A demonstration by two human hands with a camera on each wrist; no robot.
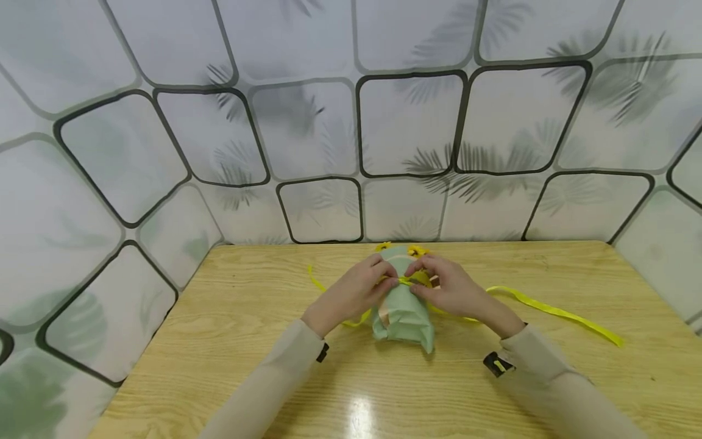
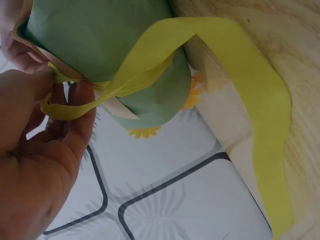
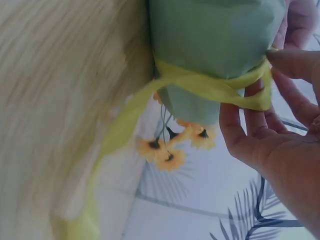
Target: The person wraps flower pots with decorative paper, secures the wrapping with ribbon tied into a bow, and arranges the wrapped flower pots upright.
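Note:
A bouquet wrapped in pale green paper (image 1: 407, 314) lies on the table, its yellow flowers (image 3: 169, 158) poking out at the far end. Yellow ribbon (image 2: 267, 110) passes around the wrapping. My left hand (image 1: 356, 289) pinches the ribbon between thumb and fingers at the middle of the bundle, where a loop hangs over the fingers in the left wrist view. Opposite it, my right hand (image 1: 452, 289) holds another loop of the ribbon, with fingers through it and the thumb against the wrap. The fingers partly hide where the ribbon crosses.
One long ribbon tail (image 1: 554, 310) trails over the wooden table (image 1: 230, 353) to the right, and a shorter tail (image 1: 315, 280) lies on the left. Behind the table's far edge stands a backdrop (image 1: 411, 125) with dark outlined squares and leaf shadows.

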